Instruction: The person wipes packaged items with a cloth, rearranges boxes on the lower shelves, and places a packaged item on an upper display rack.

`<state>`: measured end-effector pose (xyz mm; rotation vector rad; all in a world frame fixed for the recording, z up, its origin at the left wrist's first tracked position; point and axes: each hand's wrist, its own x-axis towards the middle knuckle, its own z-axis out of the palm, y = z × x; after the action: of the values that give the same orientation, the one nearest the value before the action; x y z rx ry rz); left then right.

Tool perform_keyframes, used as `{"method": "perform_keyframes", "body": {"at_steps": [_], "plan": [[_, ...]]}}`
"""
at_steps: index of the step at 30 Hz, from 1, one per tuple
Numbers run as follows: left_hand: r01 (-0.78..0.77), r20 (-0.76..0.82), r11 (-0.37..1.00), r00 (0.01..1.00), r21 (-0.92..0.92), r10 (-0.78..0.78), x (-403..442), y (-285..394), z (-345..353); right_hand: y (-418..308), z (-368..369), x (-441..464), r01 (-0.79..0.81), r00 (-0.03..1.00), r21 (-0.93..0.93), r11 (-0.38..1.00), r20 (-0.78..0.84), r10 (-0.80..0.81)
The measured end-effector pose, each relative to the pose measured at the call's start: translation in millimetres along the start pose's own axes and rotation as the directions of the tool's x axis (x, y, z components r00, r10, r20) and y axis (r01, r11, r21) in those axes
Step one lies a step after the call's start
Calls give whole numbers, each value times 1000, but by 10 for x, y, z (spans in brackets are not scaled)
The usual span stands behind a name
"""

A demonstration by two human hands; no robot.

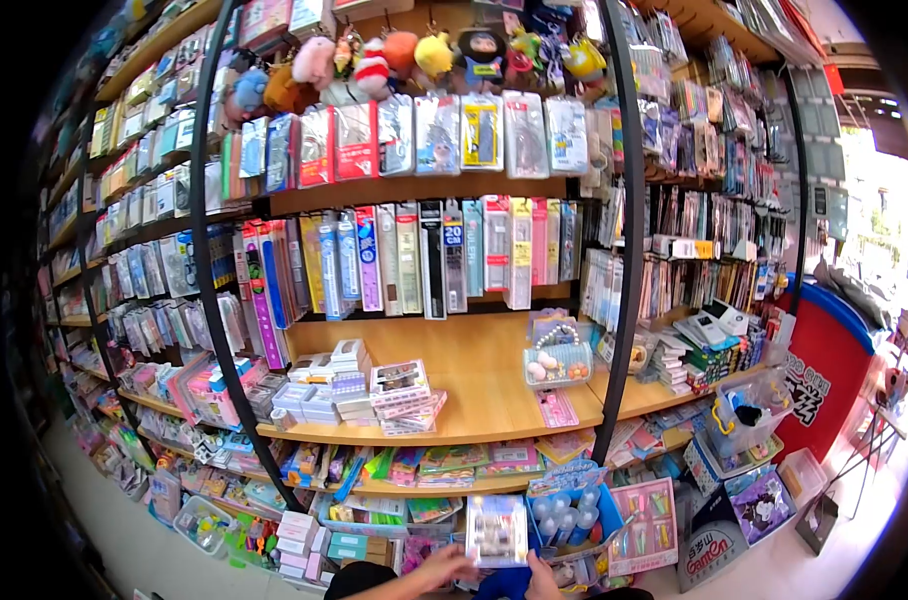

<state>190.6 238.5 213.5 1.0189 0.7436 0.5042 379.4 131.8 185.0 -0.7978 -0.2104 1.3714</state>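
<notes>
At the bottom centre, a flat white-edged packaged box is held upright in front of the lower shelf. Several small items show on its front, too blurred to name. My left hand pinches its lower left edge. At the lower right corner, my right hand grips it, partly cut off by the frame edge. Just right of the box stands a blue bin of clear bottles. A stack of similar flat boxes lies on the wooden shelf above.
Hanging packets of rulers and plush keychains fill the upper rack. A clear case with a beaded handle sits at the shelf's right. White cartons stand on the floor left; a pink display box and a black carton stand right.
</notes>
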Motion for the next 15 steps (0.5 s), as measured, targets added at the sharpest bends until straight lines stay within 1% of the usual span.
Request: {"method": "perform_keyframes", "body": {"at_steps": [1,2,4,6,7,8,10,11,13,14,15], "plan": [[28,37,1000,999,14,-28,-265,-11,61,97,-64,49,36,978,-206,978,-195,-77],[61,73,998,995,31,-63,-493,-32,97,120,-54,1,35,982,-268,963,-169,-83],[35,57,999,998,-6,-35,-622,-73,73,150,-74,-124,-33,977,-386,922,-209,-52],[30,36,999,999,-26,-29,-678,-53,39,145,94,-286,-16,972,-374,927,-224,-73],[42,-61,993,997,-112,-49,-753,87,138,152,150,-318,-7,970,-368,930,-230,-84],[88,29,961,996,-262,-83,-438,-246,-111,240,24,-202,37,980,-439,898,-161,-119],[-31,-1,932,999,-362,33,-539,-170,-21,546,-450,231,133,985,-562,816,-18,-172],[-27,4,916,1000,-399,31,-563,-127,-8,610,-426,267,151,971,-610,778,-55,-232],[-13,14,882,1000,-472,22,-585,-82,-2,635,-484,286,117,974,-610,784,-85,-211],[-75,-3,833,996,-548,88,-245,-317,-236,547,-306,126,97,975,-608,788,-102,-199],[-54,19,800,996,-597,82,-172,-330,-309,299,153,-267,32,978,-518,855,-158,-133]]}}
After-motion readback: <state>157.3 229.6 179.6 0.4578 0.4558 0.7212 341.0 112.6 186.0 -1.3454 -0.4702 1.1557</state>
